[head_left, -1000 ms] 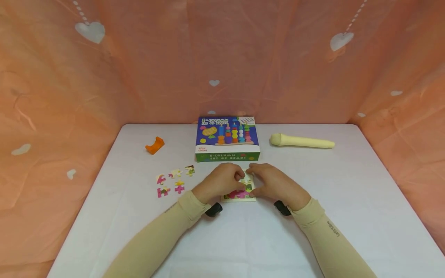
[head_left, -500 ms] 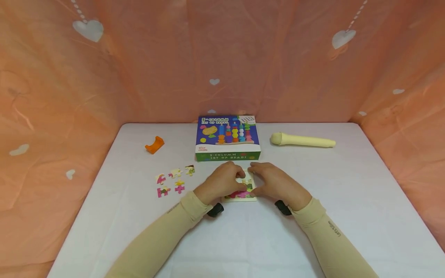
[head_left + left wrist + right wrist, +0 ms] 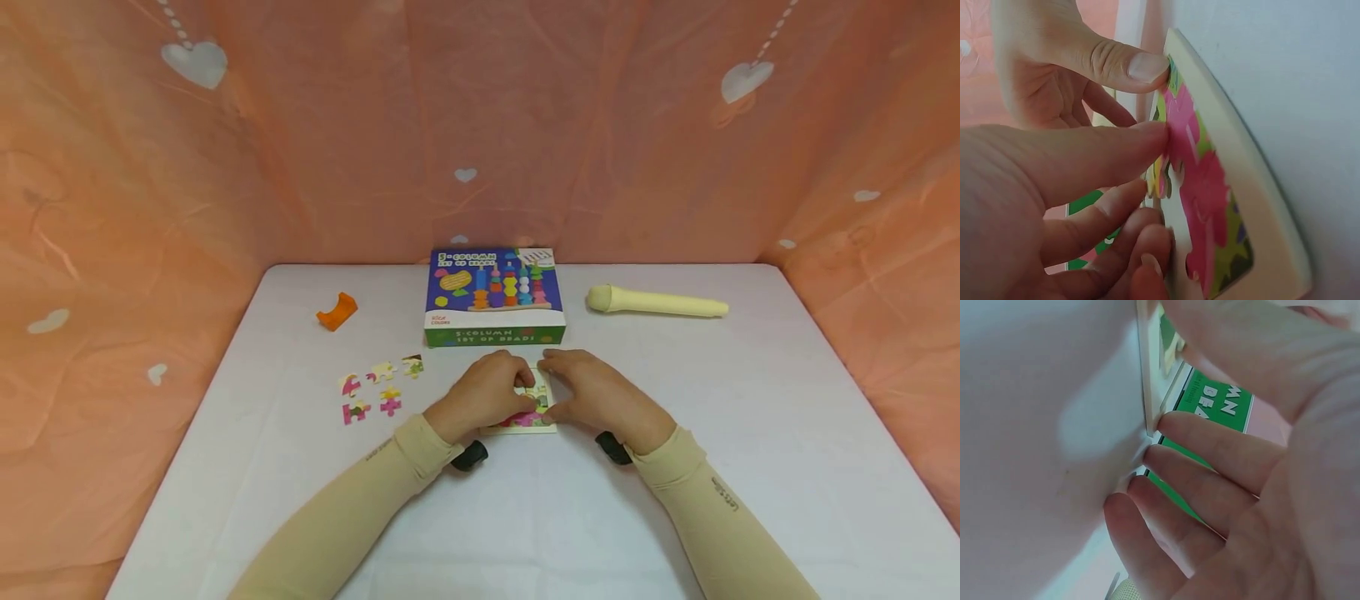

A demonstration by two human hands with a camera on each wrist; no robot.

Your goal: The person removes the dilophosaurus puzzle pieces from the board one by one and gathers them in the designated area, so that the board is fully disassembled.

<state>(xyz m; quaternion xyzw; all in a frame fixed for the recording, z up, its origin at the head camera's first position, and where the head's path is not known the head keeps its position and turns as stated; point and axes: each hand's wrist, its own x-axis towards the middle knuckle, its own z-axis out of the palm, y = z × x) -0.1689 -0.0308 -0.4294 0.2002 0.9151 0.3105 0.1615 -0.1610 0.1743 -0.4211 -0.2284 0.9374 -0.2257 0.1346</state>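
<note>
In the head view a small puzzle board (image 3: pixel 517 431) with a pale rim and pink, green and yellow pieces lies between the hands. My left hand (image 3: pixel 487 392) is over its left side; in the left wrist view, thumb and fingers pinch a small puzzle piece (image 3: pixel 1162 178) with yellow on it, mostly hidden by the fingers. My right hand (image 3: pixel 606 398) rests along the board's right edge. Its thumb (image 3: pixel 1122 65) presses near a corner, while its index finger (image 3: pixel 1210 437) touches another corner and its fingers lie fairly straight.
Several loose puzzle pieces (image 3: pixel 356 412) lie left of the board. Just behind it stands a bead-set box (image 3: pixel 495 296). An orange curved block (image 3: pixel 337 312) is at back left, and a pale yellow toy microphone (image 3: pixel 660 302) lies at back right.
The hands and the board stay almost where they were. Only a slight shift of the whole head view shows.
</note>
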